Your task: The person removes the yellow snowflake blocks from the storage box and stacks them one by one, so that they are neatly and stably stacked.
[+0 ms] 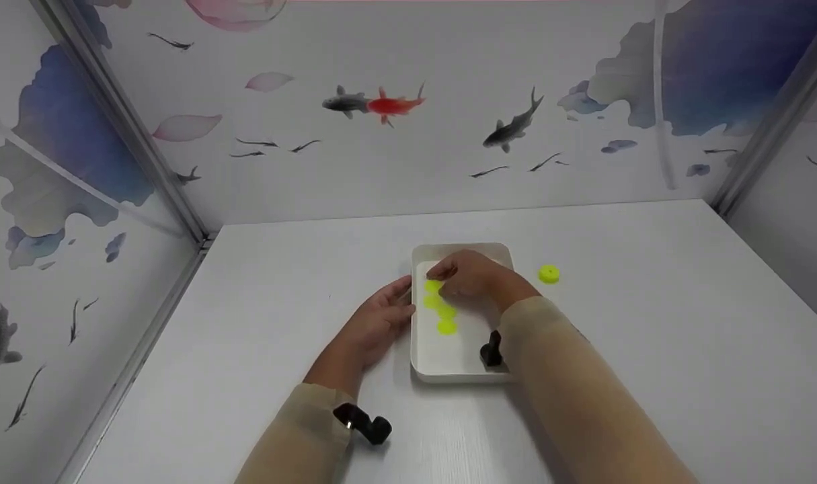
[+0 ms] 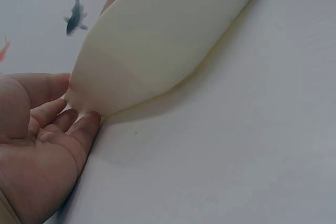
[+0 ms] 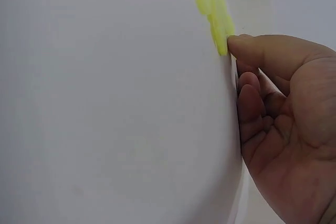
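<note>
A shallow white tray (image 1: 462, 356) stands on the white table, with a staggered row of flat yellow discs (image 1: 447, 327) along its left part. The left hand (image 1: 380, 321) is at the tray's left side, its fingertips and thumb resting against the outer wall. In the left wrist view those fingers (image 2: 90, 121) touch the tray near its lower edge. Over the tray, the right hand (image 1: 472, 274) pinches the yellow disc (image 1: 433, 286) at the far end of the row. The right wrist view shows the thumb against this disc (image 3: 223, 43); the index fingertip is hidden.
One more round yellow disc (image 1: 549, 273) lies on the table, right of the tray. A black wrist camera (image 1: 491, 351) on the right sleeve overlaps the tray's near right corner. White panels printed with fish (image 1: 509, 128) enclose the table at the back and sides.
</note>
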Demonstrator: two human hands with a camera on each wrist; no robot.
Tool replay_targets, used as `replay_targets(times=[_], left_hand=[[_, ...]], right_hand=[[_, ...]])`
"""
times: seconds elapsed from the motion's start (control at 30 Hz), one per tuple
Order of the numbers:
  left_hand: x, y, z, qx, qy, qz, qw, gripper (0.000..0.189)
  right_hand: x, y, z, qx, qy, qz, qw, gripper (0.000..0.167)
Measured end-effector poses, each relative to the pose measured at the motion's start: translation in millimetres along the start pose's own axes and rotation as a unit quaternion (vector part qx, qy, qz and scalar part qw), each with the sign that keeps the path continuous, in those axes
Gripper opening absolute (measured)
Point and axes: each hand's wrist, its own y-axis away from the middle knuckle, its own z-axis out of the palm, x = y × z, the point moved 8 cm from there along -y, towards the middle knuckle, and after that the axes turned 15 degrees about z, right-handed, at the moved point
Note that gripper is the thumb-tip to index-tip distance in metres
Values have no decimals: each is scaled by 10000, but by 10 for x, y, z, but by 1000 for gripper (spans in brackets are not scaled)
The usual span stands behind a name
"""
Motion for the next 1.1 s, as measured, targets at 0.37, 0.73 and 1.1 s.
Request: replay_targets(times=[0.37, 0.73, 1.1], left_hand=[[-4, 13, 8, 8, -41, -17, 10000, 68], [-4, 3, 7, 6, 63, 37, 10000, 68], [3, -11, 13, -56, 34, 112, 9999, 69]], right_hand=[[-31, 1, 7, 128, 432, -171, 9988, 38], [-63, 45, -6, 219, 558, -186, 9980, 40], [-39, 18, -29, 378, 539, 48, 9978, 43]])
